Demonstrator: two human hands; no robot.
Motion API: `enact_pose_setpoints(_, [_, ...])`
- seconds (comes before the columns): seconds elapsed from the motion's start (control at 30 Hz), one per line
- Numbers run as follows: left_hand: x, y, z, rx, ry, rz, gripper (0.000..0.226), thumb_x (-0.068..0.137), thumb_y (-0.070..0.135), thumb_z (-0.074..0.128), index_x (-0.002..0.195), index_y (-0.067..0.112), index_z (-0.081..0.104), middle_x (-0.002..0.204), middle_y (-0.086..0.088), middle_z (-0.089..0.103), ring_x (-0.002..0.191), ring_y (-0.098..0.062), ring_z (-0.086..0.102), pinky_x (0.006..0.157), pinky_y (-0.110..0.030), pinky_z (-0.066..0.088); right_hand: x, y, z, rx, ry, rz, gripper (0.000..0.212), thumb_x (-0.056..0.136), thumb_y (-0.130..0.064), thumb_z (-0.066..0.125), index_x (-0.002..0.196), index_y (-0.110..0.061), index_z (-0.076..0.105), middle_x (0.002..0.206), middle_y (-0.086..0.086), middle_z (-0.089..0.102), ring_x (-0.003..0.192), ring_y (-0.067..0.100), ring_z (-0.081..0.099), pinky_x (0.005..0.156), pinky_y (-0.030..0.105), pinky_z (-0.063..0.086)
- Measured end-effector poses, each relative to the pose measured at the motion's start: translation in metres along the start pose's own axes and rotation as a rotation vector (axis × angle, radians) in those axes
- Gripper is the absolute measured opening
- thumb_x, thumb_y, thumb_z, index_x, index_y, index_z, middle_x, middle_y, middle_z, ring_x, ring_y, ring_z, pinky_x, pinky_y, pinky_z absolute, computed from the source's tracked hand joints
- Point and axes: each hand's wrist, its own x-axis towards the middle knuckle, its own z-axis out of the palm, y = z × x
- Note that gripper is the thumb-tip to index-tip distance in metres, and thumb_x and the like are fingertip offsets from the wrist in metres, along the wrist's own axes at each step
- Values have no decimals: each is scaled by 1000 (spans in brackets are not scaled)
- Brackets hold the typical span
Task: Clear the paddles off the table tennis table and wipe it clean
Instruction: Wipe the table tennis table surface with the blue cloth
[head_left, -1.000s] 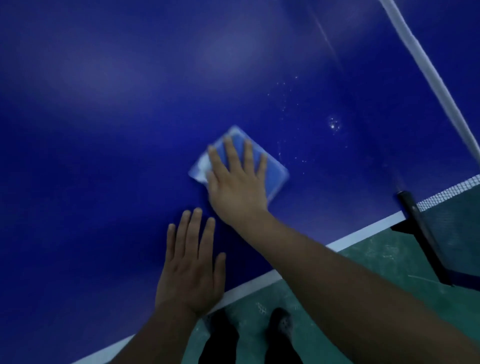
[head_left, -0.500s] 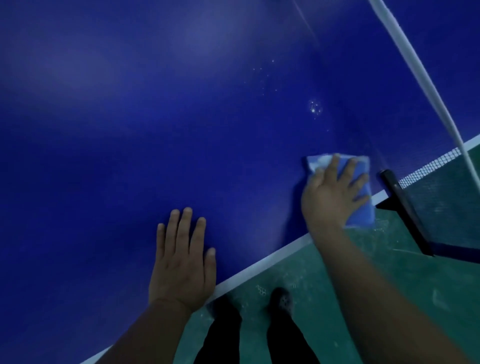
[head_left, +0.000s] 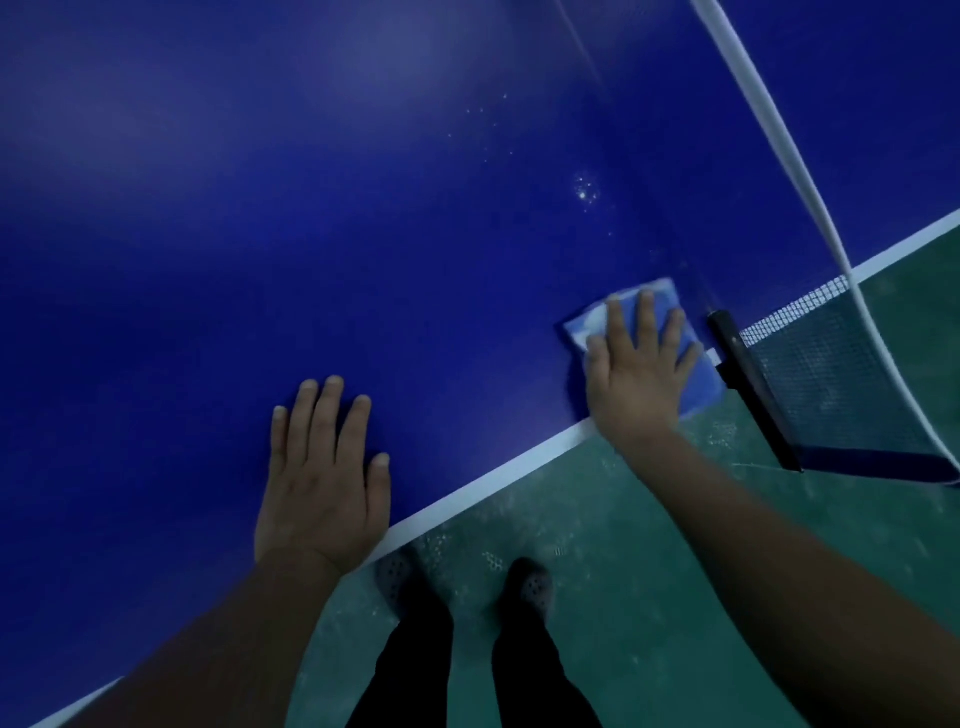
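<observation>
1. Head view, right side: the right hand (head_left: 636, 374) lies palm down on a blue cloth (head_left: 696, 379), fingers straight and slightly spread, pressing it flat against the counter (head_left: 363, 208). This grip is open-handed; nothing is curled round the cloth.
2. The cloth sits at the near edge of the blue counter, just beside the black net post (head_left: 748, 384). Its near corner hangs out past the white edge line (head_left: 478, 493), and its far left corner shows a paler patch.
3. Head view, left side: the left hand (head_left: 324, 478) rests flat on the counter close to the same white edge line, fingers straight and together, thumb alongside. Its grip holds nothing. It is well apart from the cloth.
4. The net (head_left: 831, 364) runs off from the post to the right, with its white top band (head_left: 769, 114) crossing the upper right of the view.
5. Small bright droplets (head_left: 584, 189) speckle the counter surface beyond the cloth, between it and the far part of the counter.
6. Soft pale reflections lie across the upper left of the counter.
7. No paddles can be seen on the part of the counter in view.
8. Below the counter edge is a green floor (head_left: 649, 597), mottled with lighter marks. The person's two dark shoes (head_left: 527, 587) and dark trouser legs (head_left: 410, 670) stand on it, close to the edge, between the two forearms.
</observation>
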Motion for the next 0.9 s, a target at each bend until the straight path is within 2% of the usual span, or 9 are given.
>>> enact_pose_setpoints(0.13, [1, 3, -4, 3, -32, -21, 64, 97, 41, 30, 147, 4, 43, 160, -18, 28, 152, -34, 15, 124, -54, 9, -1, -55, 0, -99, -53, -529, 60, 104, -55, 15, 158, -31, 26, 168, 3, 14, 154, 38, 3, 119, 66, 6])
enact_pose_setpoints(0.27, [13, 9, -13, -68, 22, -63, 56, 96, 38, 35, 133, 2, 58, 148, -21, 45, 143, -40, 34, 120, -60, 19, 26, -85, -5, -128, -81, -787, 57, 106, -54, 15, 159, -35, 24, 169, -1, 12, 155, 32, -2, 121, 63, 1])
enact_pose_setpoints(0.33, [31, 11, -18, -86, 89, -46, 50, 97, 34, 37, 127, 2, 62, 142, -21, 51, 138, -39, 39, 117, -62, 22, 47, -94, -8, -144, -108, -854, 57, 106, -56, 11, 159, -37, 20, 169, -4, 7, 155, 28, -8, 122, 59, -3])
enact_pose_setpoints(0.43, [83, 6, -32, -108, 153, -55, 50, 95, 33, 38, 128, 4, 62, 143, -19, 52, 139, -37, 40, 119, -61, 20, 85, -115, -14, -149, -133, -916, 58, 105, -58, 7, 159, -39, 14, 169, -9, 0, 154, 23, -15, 122, 54, -12])
enact_pose_setpoints(0.6, [204, -20, -54, -165, 216, -242, 56, 92, 30, 41, 140, 5, 53, 155, -14, 40, 149, -30, 28, 124, -51, 7, 180, -172, -30, -144, -126, -998, 59, 103, -59, 6, 159, -41, 11, 166, -14, -9, 153, 19, -21, 118, 46, -25])
enact_pose_setpoints(0.7, [263, -38, -60, -125, 247, -297, 64, 92, 33, 39, 150, 4, 41, 162, -13, 28, 153, -28, 17, 125, -49, 2, 234, -208, -35, -136, -93, -1059, 58, 104, -57, 12, 159, -40, 15, 167, -13, -4, 155, 21, -14, 121, 51, -16])
enact_pose_setpoints(0.83, [353, -61, -68, -71, 241, -423, 66, 101, 41, 22, 159, 8, 18, 168, -7, 5, 155, -21, -4, 124, -44, -8, 329, -276, -46, -104, -57, -1100, 58, 101, -54, 21, 157, -38, 27, 168, -8, 14, 155, 26, 5, 121, 54, -3])
enact_pose_setpoints(0.9, [377, -67, -69, -63, 213, -478, 69, 102, 46, 17, 161, 11, 9, 169, -3, -4, 154, -17, -12, 124, -44, -10, 380, -312, -56, -110, -51, -1092, 59, 100, -54, 20, 157, -39, 24, 168, -8, 12, 155, 25, 4, 121, 53, -3])
